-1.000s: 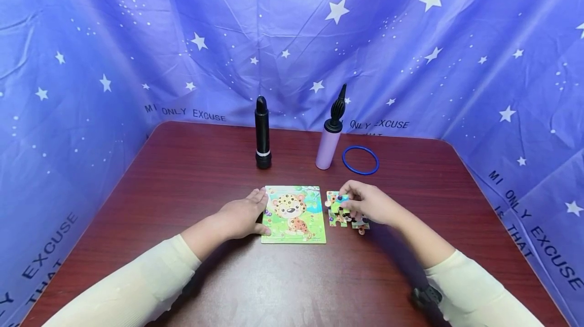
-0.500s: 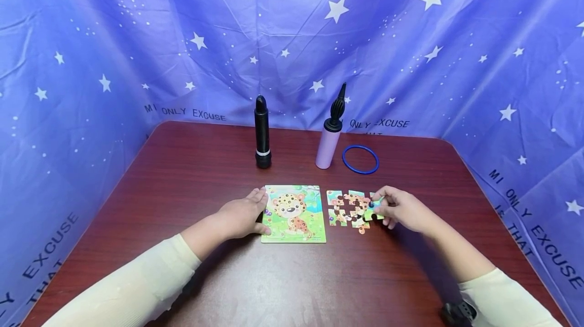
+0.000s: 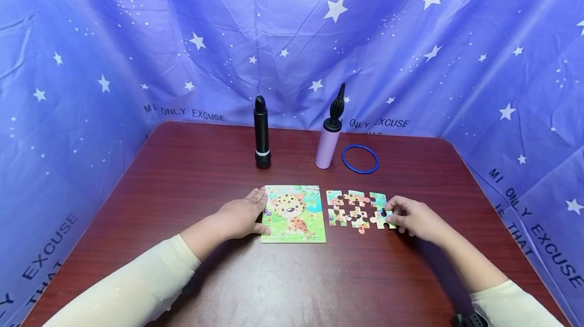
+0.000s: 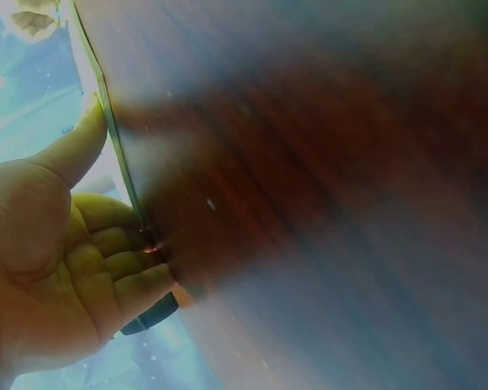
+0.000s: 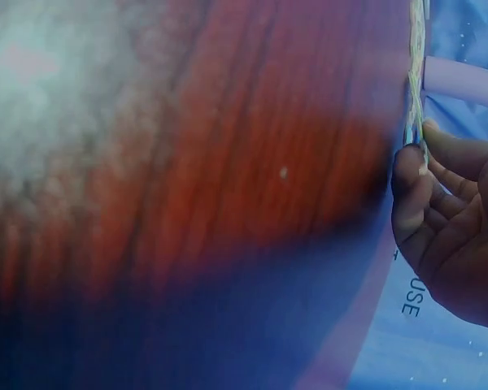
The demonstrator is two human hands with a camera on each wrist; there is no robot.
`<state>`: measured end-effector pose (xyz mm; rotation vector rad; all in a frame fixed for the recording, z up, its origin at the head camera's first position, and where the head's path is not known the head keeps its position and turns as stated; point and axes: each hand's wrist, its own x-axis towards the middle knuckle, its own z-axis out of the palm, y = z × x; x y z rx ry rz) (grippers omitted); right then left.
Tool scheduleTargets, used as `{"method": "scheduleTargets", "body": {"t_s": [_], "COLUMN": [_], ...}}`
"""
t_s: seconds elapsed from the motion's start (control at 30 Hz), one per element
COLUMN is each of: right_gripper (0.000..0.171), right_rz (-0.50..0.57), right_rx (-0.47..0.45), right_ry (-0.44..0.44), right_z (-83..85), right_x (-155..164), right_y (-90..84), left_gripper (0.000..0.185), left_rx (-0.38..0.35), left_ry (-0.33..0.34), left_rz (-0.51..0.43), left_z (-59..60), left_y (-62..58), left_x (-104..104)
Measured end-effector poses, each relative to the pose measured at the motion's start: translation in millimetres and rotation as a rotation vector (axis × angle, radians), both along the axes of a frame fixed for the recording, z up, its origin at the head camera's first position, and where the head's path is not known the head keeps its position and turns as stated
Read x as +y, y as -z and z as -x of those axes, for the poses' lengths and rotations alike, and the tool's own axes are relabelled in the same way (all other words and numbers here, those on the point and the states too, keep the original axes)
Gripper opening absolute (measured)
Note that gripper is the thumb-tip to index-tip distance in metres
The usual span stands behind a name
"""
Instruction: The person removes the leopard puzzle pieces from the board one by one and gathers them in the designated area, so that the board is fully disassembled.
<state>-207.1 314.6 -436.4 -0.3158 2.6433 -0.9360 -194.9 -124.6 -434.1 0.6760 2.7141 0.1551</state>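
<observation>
Both forearms in cream sleeves are reaching in from the near edge of the dark red table. Left hand is lying against the left edge of the leopard puzzle board; in the left wrist view its fingers are curling loosely along that edge, thumb up on the board's face, steadying rather than lifting. Right hand is sitting at the right end of the loose puzzle pieces, fingertips pinching the bottom right piece against the table; the right wrist view is showing thumb and forefinger closing on a thin edge. Loose pieces are lying in two short rows just right of the board, a narrow gap between.

Farther back, well apart from the hands: a black pump is standing upright, a lilac pump with black nozzle to its right, a blue ring lying flat just beside that. Starred blue cloth is hanging behind and along both sides.
</observation>
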Motion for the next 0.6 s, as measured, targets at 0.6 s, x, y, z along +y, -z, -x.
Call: {"method": "scheduleTargets", "body": {"t_s": [0.6], "right_gripper": [0.015], "right_rz": [-0.185], "right_rx": [0.088], "right_ry": [-0.043], "right_z": [3.4], "right_x": [-7.0], "right_y": [3.3], "left_gripper": [0.097], "left_rx": [0.007], "left_ry": [0.0], "left_rz": [0.003], "left_z": [0.9], "left_y": [0.9], "left_x": [0.5]}}
